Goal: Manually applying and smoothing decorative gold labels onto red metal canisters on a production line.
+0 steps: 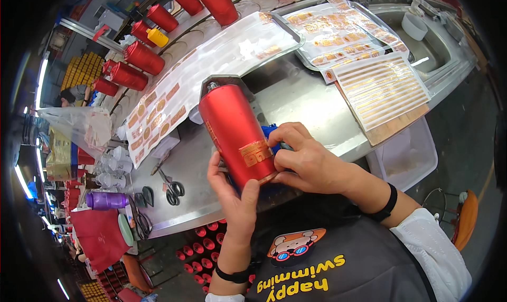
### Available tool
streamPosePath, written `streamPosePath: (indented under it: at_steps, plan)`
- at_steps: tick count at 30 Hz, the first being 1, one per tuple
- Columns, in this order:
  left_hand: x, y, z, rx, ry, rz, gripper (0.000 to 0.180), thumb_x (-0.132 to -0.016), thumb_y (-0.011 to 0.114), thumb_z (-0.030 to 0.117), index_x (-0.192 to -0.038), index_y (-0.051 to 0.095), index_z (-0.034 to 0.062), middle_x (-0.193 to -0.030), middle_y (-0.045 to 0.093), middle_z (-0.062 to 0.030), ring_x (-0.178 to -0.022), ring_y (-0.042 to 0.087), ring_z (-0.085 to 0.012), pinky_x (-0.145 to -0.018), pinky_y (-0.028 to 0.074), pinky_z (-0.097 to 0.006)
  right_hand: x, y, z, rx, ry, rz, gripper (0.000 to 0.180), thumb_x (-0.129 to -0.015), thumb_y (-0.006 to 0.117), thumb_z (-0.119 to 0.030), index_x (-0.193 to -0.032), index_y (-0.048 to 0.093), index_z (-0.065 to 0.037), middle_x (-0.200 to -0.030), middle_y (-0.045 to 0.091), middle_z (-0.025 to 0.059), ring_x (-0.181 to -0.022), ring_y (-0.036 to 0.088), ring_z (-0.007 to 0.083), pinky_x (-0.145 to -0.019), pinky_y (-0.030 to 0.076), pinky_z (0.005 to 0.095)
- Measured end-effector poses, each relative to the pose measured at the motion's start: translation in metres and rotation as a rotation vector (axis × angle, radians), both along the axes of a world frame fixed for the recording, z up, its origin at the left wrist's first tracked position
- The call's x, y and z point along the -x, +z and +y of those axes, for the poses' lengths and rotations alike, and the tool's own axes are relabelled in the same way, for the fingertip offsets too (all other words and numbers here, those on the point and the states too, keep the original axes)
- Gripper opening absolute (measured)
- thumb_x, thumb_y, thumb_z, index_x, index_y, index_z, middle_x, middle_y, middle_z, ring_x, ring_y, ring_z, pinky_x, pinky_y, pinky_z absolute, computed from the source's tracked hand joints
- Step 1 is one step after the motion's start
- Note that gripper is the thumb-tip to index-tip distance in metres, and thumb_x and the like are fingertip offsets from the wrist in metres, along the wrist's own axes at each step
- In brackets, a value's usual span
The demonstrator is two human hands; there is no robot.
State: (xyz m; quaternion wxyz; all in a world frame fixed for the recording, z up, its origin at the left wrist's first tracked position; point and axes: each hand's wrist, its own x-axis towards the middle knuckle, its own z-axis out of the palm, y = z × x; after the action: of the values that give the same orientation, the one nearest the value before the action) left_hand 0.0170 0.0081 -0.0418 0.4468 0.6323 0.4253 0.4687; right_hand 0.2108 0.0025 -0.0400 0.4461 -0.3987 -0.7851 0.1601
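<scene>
A shiny red metal cylinder (pixel 231 125) lies tilted before me, its far end on a dark grey metal holder (pixel 243 85). Gold printed decals mark its side, and a gold decal (pixel 254 153) sits close to its near end. My left hand (pixel 236 199) wraps the near end from the left and below, thumb along the rim. On the right side, my right hand (pixel 303 157) has curled fingers pressed against the cylinder beside the decal. Something blue (pixel 269 130) shows between those fingers and the cylinder; its shape is mostly hidden, and whether I grip it is unclear.
Sheets of gold decals (pixel 163 109) lie left, with more on a metal tray (pixel 338 32) and a board (pixel 385 93). Scissors (pixel 173 191) and a purple roll (pixel 107 200) are at left. Beyond, red cylinders (pixel 219 3) line a conveyor; a sink (pixel 430 48) stands far right.
</scene>
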Motion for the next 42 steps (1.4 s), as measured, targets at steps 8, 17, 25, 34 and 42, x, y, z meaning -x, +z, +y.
streamPosePath:
  at_steps: [8, 17, 25, 34, 42]
  plan:
    - [0.001, 0.001, 0.001, 0.061, -0.027, -0.162, 0.081, -0.086, 0.068, 0.030, -0.142, 0.020, -0.0017, -0.138, 0.032, -0.0143, -0.127, 0.033, -0.0229, -0.109, 0.024, -0.037, -0.014, 0.003, -0.008, 0.109, -0.007, 0.173, 0.024, -0.079, 0.068, -0.005, -0.100, 0.055, -0.003, -0.111, 0.057, 0.0164, -0.096, 0.060, 0.0296, -0.082, 0.050, 0.0373]
    - [-0.004, 0.000, 0.001, -0.047, 0.015, 0.012, 0.078, -0.085, 0.067, 0.023, -0.142, 0.021, -0.0028, -0.138, 0.032, -0.0152, -0.125, 0.034, -0.0236, -0.108, 0.025, -0.037, -0.024, 0.003, -0.013, 0.600, 0.188, 0.326, 0.027, -0.085, 0.064, -0.020, -0.101, 0.055, 0.000, -0.081, 0.065, 0.0131, -0.067, 0.063, 0.0191, -0.061, 0.047, 0.0303]
    - [-0.005, -0.001, -0.001, -0.060, 0.039, 0.030, 0.080, -0.085, 0.068, 0.022, -0.142, 0.019, -0.0042, -0.138, 0.032, -0.0166, -0.128, 0.033, -0.0254, -0.109, 0.024, -0.038, -0.013, 0.015, -0.005, 0.731, 0.238, 0.277, 0.023, -0.084, 0.066, -0.018, -0.098, 0.057, -0.001, -0.078, 0.063, 0.0085, -0.072, 0.059, 0.0161, -0.065, 0.046, 0.0299]
    - [-0.006, 0.002, -0.004, -0.039, 0.029, 0.038, 0.081, -0.087, 0.067, 0.027, -0.143, 0.018, -0.0039, -0.140, 0.031, -0.0157, -0.128, 0.033, -0.0245, -0.109, 0.025, -0.038, -0.013, 0.007, -0.006, 0.704, 0.263, 0.338, 0.027, -0.086, 0.064, -0.023, -0.100, 0.056, -0.001, -0.075, 0.059, 0.0113, -0.066, 0.055, 0.0184, -0.060, 0.043, 0.0318]
    - [0.002, -0.001, -0.003, 0.019, -0.040, -0.130, 0.079, -0.089, 0.065, 0.030, -0.144, 0.018, -0.0022, -0.142, 0.030, -0.0150, -0.129, 0.032, -0.0230, -0.109, 0.025, -0.036, -0.014, 0.008, -0.007, 0.703, 0.252, 0.324, 0.027, -0.087, 0.064, -0.023, -0.100, 0.056, -0.001, -0.079, 0.061, 0.0133, -0.070, 0.057, 0.0209, -0.063, 0.045, 0.0333]
